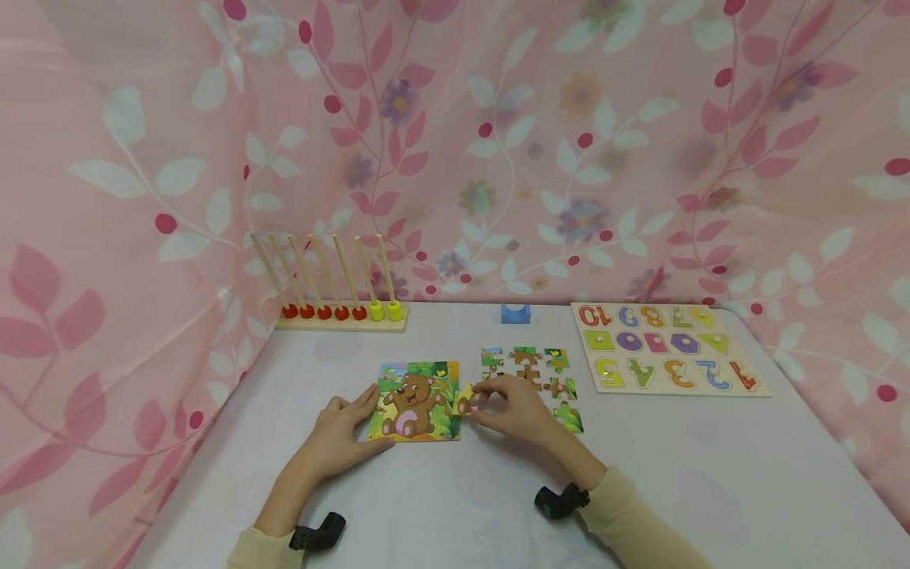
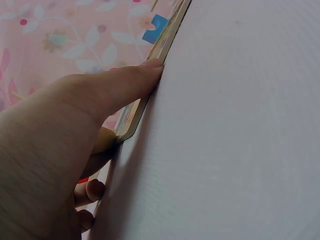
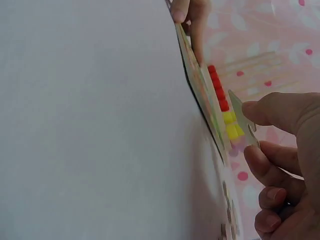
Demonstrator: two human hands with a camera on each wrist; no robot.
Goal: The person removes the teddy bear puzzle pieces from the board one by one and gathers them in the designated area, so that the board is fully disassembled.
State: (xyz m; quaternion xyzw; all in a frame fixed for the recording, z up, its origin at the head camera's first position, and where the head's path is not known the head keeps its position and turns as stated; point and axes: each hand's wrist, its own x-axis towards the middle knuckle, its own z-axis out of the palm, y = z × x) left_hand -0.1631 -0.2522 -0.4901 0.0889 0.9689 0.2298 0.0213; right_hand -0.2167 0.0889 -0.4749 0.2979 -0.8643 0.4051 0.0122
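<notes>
A square bear puzzle board [image 1: 415,405] lies on the white table. My left hand [image 1: 336,436] holds it at the lower left, thumb along the near edge and forefinger at the left edge; the left wrist view has the thumb [image 2: 125,85] against the board's side. Between thumb and fingers, my right hand [image 1: 517,412] pinches a small puzzle piece [image 1: 465,400] at the board's right edge. Seen edge-on in the right wrist view, that piece [image 3: 241,116] is tilted up and held apart from the board. Several loose puzzle pieces [image 1: 562,388] lie beyond the right hand, partly hidden by it.
At the back left stands a wooden bead rack [image 1: 341,322] with upright rods and red and yellow beads. A small blue block [image 1: 515,314] sits at the far edge. On the right lies a wooden number and shape board [image 1: 675,349]. Patterned pink cloth [image 1: 455,158] hangs behind.
</notes>
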